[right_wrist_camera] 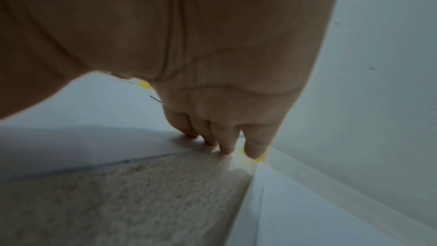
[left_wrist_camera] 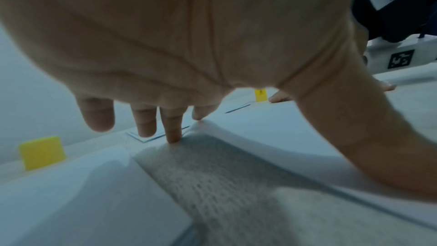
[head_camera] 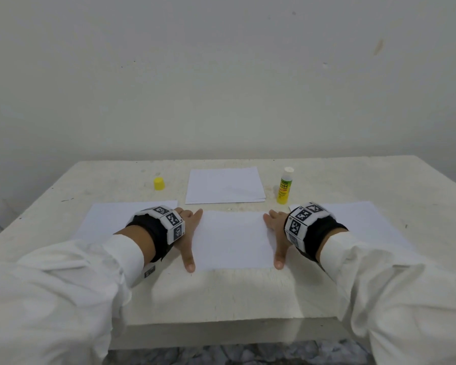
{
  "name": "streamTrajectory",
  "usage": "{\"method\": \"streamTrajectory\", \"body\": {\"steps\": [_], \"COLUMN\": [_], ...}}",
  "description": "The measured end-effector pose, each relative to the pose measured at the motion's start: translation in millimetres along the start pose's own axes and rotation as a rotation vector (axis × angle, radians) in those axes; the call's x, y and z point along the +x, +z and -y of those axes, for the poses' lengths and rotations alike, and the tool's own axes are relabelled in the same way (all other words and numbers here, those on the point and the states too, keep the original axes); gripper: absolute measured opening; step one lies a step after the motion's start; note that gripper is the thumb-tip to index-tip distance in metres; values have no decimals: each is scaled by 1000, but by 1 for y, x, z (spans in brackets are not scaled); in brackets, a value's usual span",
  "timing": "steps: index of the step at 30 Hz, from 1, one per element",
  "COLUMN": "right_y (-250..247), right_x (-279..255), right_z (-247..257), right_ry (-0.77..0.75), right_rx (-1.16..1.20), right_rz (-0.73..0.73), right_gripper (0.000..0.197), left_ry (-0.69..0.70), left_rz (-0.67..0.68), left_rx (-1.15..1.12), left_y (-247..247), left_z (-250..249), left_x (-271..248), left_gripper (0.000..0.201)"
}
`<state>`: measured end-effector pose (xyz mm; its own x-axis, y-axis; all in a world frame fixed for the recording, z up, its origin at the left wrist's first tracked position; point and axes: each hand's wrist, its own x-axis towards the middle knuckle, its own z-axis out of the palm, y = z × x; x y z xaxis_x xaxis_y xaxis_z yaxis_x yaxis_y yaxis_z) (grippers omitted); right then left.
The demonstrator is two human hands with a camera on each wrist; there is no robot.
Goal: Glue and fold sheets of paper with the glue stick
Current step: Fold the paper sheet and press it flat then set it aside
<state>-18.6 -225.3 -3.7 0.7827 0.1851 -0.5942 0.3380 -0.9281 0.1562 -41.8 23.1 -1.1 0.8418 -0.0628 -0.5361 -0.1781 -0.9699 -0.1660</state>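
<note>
both hands lie spread and flat at the 2 short edges of a white folded sheet of paper [head_camera: 232, 239] in the middle of the table, holding nothing. left hand [head_camera: 187, 233] rests at the sheet's left edge with its thumb stretched along that edge toward the person and its fingertips [left_wrist_camera: 173, 137] touching the table at the far corner. right hand [head_camera: 275, 233] mirrors it at the right edge, thumb pointing back along the edge, fingertips [right_wrist_camera: 225, 150] down at the paper's far corner. each wrist carries a black band with white blocks printed in black square patterns, and white sleeves cover both forearms.

1 flat white sheet [head_camera: 111, 217] lies left of the folded one, partly under the left wrist, and another white sheet [head_camera: 366, 219] lies to the right. beyond them a white paper stack [head_camera: 225, 185] sits centred. an uncapped yellow-green glue stick [head_camera: 284, 185] stands upright just right of the stack, and its yellow plastic cap [head_camera: 159, 183] stands to the left. all rest on a rough off-white table [head_camera: 221, 293] against a pale wall.
</note>
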Motion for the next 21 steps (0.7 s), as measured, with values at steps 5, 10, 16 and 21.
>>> {"method": "streamTrajectory", "body": {"steps": [5, 10, 16, 21], "right_y": [4, 2, -13, -26], "right_x": [-2, -15, -23, -15], "right_z": [3, 1, -1, -4], "right_ry": [5, -5, 39, 44], "right_rx": [81, 108, 427, 716], "right_rz": [-12, 6, -110, -189], "right_gripper": [136, 115, 73, 41], "left_ry": [43, -14, 49, 60], "left_rz": [-30, -62, -249, -384], "left_rx": [-320, -929, -1001, -1216], "left_y": [-1, 6, 10, 6], "left_z": [-2, 6, 20, 37], "left_x": [-9, -19, -27, -20], "left_gripper": [141, 86, 35, 33]}}
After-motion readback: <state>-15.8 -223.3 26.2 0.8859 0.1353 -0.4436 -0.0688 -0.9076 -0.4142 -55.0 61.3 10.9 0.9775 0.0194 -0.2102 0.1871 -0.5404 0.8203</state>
